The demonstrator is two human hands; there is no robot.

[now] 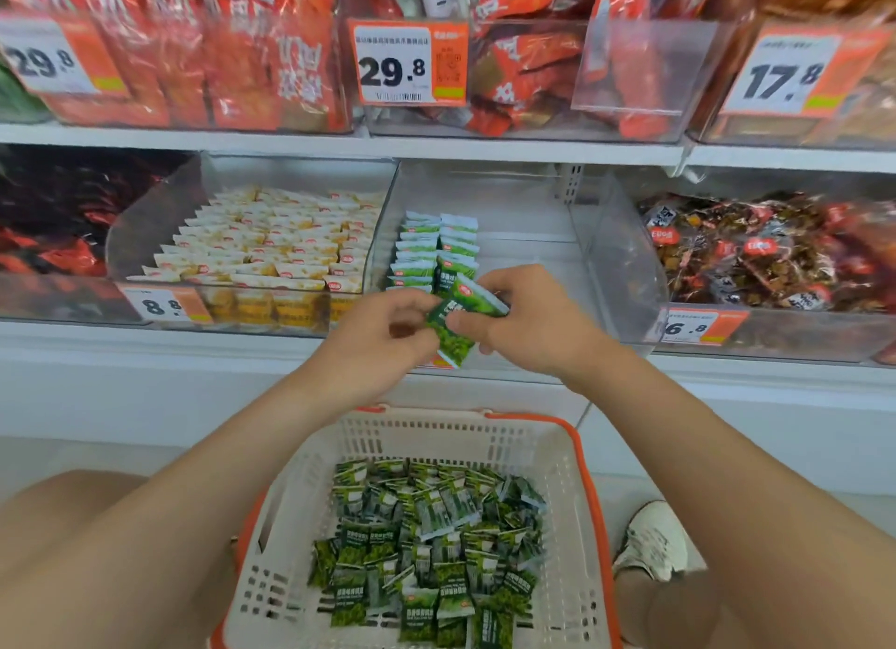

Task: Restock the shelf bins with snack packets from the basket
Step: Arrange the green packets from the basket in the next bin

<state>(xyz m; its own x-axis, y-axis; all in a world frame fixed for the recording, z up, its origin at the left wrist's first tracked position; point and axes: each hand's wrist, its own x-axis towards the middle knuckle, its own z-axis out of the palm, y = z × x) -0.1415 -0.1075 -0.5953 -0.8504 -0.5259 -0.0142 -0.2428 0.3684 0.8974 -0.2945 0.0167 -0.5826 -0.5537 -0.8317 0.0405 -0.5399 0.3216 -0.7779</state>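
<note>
1. Holding a small stack of green packets (453, 330) at the head view's centre, left hand (388, 330) and right hand (528, 323) close together, both pinching it.
2. Sitting at 6 o'clock: basket (577, 454), loose packets (426, 542) heaped inside.
3. Waiting at 12 o'clock from the hands: clear bin (533, 241), two neat rows (431, 250) at its left.
4. Likely light, crinkly, slippery film; best pinched gently across the flat faces, not the sealed ends.
</note>
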